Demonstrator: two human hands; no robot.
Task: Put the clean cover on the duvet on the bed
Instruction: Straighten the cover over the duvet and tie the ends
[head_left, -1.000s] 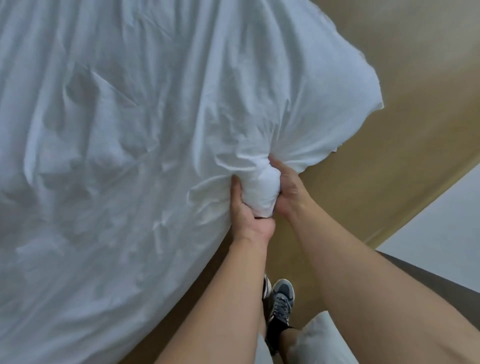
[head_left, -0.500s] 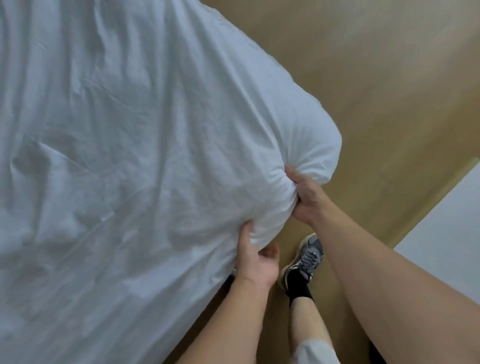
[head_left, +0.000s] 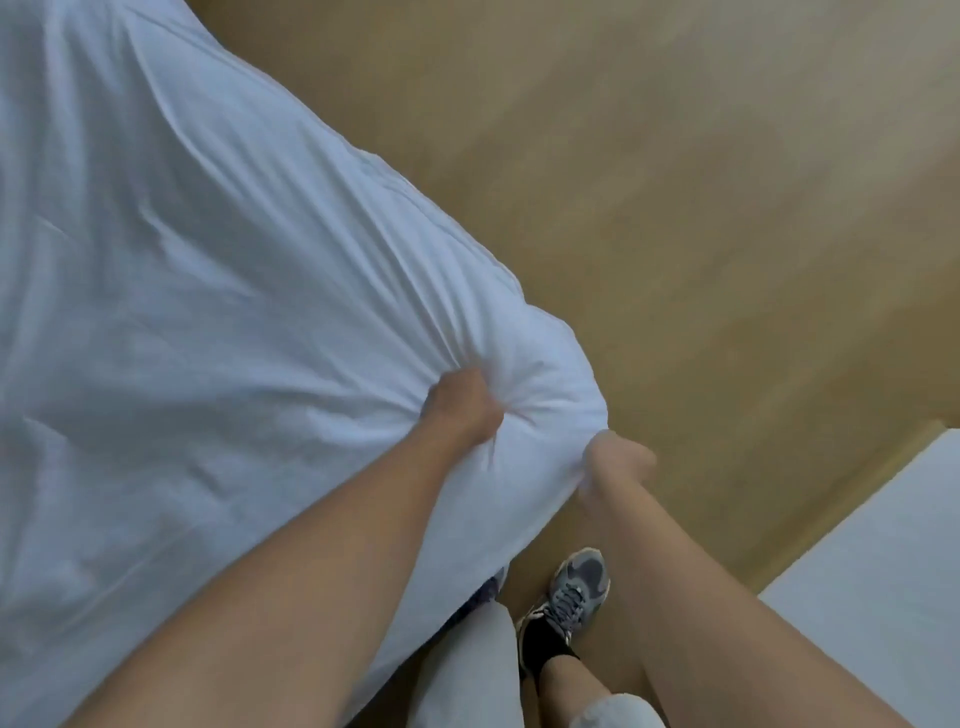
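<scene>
A white duvet in its cover (head_left: 218, 291) fills the left and centre of the head view, with one padded corner pointing down and right. On top of that corner my left hand (head_left: 460, 408) grips a bunch of the fabric, and creases radiate from the fist. My right hand (head_left: 615, 465) holds the corner's outer edge from the side, fingers curled into the cloth. The bed under the duvet is hidden.
Tan wooden floor (head_left: 675, 208) spreads to the right and behind the corner. A white surface (head_left: 883, 582) lies at the lower right. My grey sneaker (head_left: 571, 592) stands on the floor just below the duvet corner.
My left hand moved from under the duvet edge up onto the top of the corner. My right hand slid down to the corner's outer edge, and the corner dropped lower and rightward.
</scene>
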